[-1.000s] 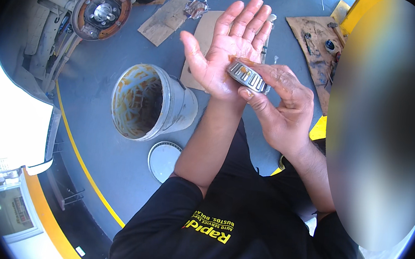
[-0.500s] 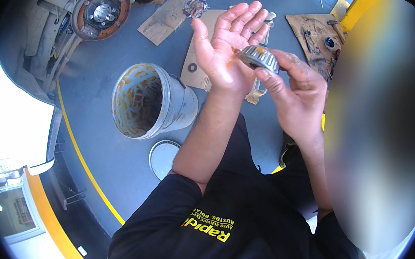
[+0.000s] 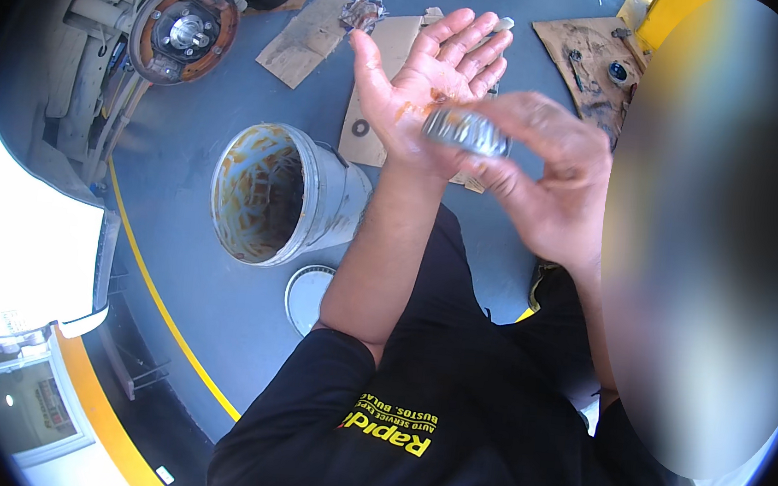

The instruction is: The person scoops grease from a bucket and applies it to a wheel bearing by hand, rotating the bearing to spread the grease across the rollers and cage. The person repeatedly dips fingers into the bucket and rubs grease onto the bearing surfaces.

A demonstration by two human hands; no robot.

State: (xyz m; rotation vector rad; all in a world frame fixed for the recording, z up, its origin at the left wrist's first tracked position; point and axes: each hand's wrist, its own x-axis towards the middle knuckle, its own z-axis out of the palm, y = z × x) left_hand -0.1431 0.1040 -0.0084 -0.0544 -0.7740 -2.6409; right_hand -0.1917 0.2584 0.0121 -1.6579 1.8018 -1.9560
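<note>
My left hand [image 3: 420, 98] lies palm up with its fingers spread, and orange-brown grease is smeared across the palm. A metal tapered roller bearing [image 3: 465, 132] is pinched between the thumb and fingers of my right hand [image 3: 553, 169]. The bearing sits over the heel of my left palm; whether it touches the skin I cannot tell. Motion blurs the bearing and the right fingers a little. Left of my left forearm stands a white bucket [image 3: 342, 202], tilted in view, its inner wall streaked with the same orange-brown grease.
A round lid [image 3: 306, 296] lies by the bucket. Cardboard sheets [image 3: 300, 41] are on the blue floor, one bearing a dark washer [image 3: 360, 128]. More cardboard [image 3: 591, 52] at the far right carries small parts. A wheel hub with brake assembly [image 3: 185, 33] is at the upper left.
My right hand has brought the bearing leftward and slightly down, nearer the heel of my left palm, and tipped it. More grease on the left palm is uncovered.
</note>
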